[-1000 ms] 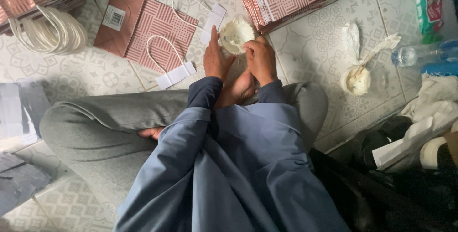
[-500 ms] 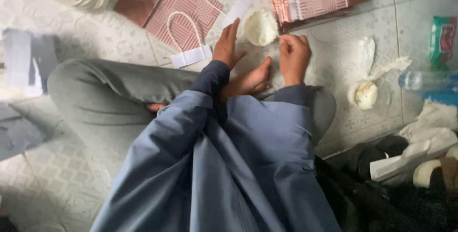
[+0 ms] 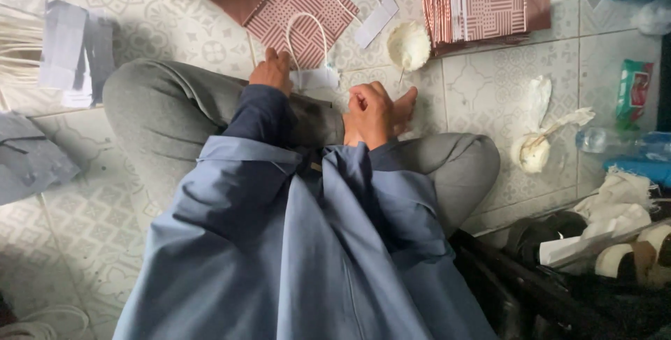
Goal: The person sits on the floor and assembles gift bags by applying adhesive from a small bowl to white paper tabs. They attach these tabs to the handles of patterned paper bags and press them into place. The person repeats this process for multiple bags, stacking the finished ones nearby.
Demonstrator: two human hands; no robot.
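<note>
Left hand (image 3: 274,71) rests, fingers loose, on the bag (image 3: 302,6) handle (image 3: 307,39) (light, floppy cord, probably best pinched mid-loop); right hand (image 3: 370,109) fisted, seemingly empty

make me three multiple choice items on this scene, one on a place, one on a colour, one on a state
1. Where is the left hand?
A. at the white strip on the patterned paper bag
B. on the water bottle
C. on the grey sheets

2. What colour are the person's sleeves?
A. red
B. blue
C. yellow

3. How is the right hand shaped?
A. spread flat
B. curled in a loose fist
C. pointing upward

Answers: 1 A, its fingers lie on the strip by the bag's cord handle. 2 B, both sleeves are blue. 3 B, its fingers fold inward near the bare foot.
</note>
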